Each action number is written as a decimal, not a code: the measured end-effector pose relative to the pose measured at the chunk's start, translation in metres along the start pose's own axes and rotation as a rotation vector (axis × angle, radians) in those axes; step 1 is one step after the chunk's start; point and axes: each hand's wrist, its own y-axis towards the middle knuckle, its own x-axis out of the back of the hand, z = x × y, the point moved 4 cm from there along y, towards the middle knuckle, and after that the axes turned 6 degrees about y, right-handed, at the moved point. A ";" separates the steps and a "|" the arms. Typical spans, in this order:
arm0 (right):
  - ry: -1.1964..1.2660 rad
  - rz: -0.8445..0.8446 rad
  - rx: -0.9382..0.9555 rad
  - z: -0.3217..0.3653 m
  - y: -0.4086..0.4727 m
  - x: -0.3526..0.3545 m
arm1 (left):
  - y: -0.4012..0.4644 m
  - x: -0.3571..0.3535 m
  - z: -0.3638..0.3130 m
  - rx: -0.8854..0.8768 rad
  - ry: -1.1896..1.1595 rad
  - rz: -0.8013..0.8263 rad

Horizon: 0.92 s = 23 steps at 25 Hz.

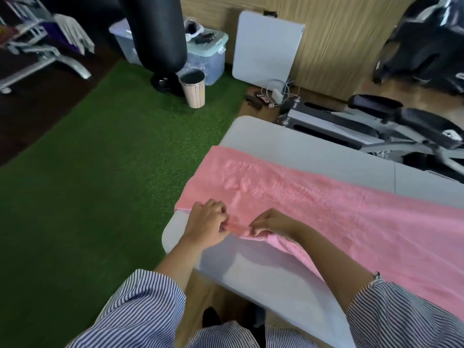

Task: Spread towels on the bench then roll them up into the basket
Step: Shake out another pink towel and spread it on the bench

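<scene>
A pink towel [326, 204] lies spread lengthwise over the grey bench [288, 146], running off the right edge of the view. My left hand [207, 222] and my right hand [272, 223] both pinch the towel's near corner edge, which is lifted and folded slightly over itself. The two hands sit close together near the bench's left end. No basket is in view.
Green artificial turf [100, 184] covers the floor to the left. A small bin [193, 89], a black punching bag [155, 31] and a clear storage box [208, 54] stand beyond it. A folded white table [266, 49] leans on the wall. Exercise equipment [376, 126] sits behind the bench.
</scene>
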 end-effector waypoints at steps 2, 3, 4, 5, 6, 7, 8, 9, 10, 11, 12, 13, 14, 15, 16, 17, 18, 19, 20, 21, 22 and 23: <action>-0.057 0.080 -0.034 0.001 -0.002 -0.002 | -0.021 -0.005 0.017 0.018 0.119 0.044; -0.086 0.115 -0.050 0.003 -0.002 -0.004 | -0.035 -0.007 0.029 0.058 0.157 0.037; -0.120 0.155 -0.057 0.006 -0.002 -0.008 | -0.050 -0.007 0.042 0.110 0.178 0.017; -0.153 0.191 -0.066 0.008 -0.003 -0.013 | -0.063 -0.006 0.053 0.178 0.185 0.000; -0.179 0.228 -0.073 0.010 -0.004 -0.020 | -0.077 -0.006 0.065 0.267 0.197 0.007; -0.184 0.259 -0.079 0.010 -0.003 -0.026 | -0.089 -0.006 0.074 0.365 0.210 0.042; -0.170 0.279 -0.080 0.009 -0.003 -0.031 | -0.100 -0.008 0.082 0.457 0.225 0.097; -0.154 0.289 -0.082 0.007 -0.003 -0.034 | -0.107 -0.011 0.088 0.534 0.243 0.154; -0.146 0.299 -0.085 0.006 -0.003 -0.035 | -0.112 -0.012 0.093 0.614 0.248 0.220; -0.148 0.308 -0.088 0.005 -0.004 -0.036 | -0.114 -0.011 0.096 0.707 0.247 0.302; -0.160 0.312 -0.092 0.004 -0.005 -0.037 | -0.115 -0.010 0.099 0.810 0.246 0.403; -0.197 0.308 -0.100 0.003 -0.004 -0.039 | -0.116 -0.009 0.101 0.904 0.253 0.490; -0.253 0.300 -0.110 0.000 -0.005 -0.040 | -0.115 -0.010 0.101 0.966 0.260 0.587; -0.314 0.294 -0.128 -0.003 -0.005 -0.040 | -0.114 -0.009 0.101 1.002 0.264 0.669; -0.359 0.296 -0.141 -0.006 -0.005 -0.039 | -0.110 -0.009 0.101 1.019 0.265 0.709; -0.373 0.304 -0.144 -0.010 -0.006 -0.036 | -0.103 -0.006 0.101 1.021 0.272 0.724; -0.352 0.300 -0.145 -0.013 -0.008 -0.030 | -0.092 -0.001 0.101 1.008 0.291 0.721; -0.342 0.265 -0.142 -0.017 -0.009 -0.020 | -0.079 0.005 0.100 0.987 0.315 0.707; -0.369 0.198 -0.116 -0.022 -0.008 -0.007 | -0.065 0.011 0.099 0.965 0.329 0.673; -0.439 0.101 -0.084 -0.026 -0.005 0.010 | -0.047 0.017 0.096 0.939 0.320 0.619; -0.513 -0.011 -0.059 -0.031 -0.003 0.029 | -0.029 0.021 0.090 0.904 0.289 0.560; -0.553 -0.123 -0.053 -0.035 -0.001 0.049 | -0.009 0.026 0.082 0.858 0.252 0.499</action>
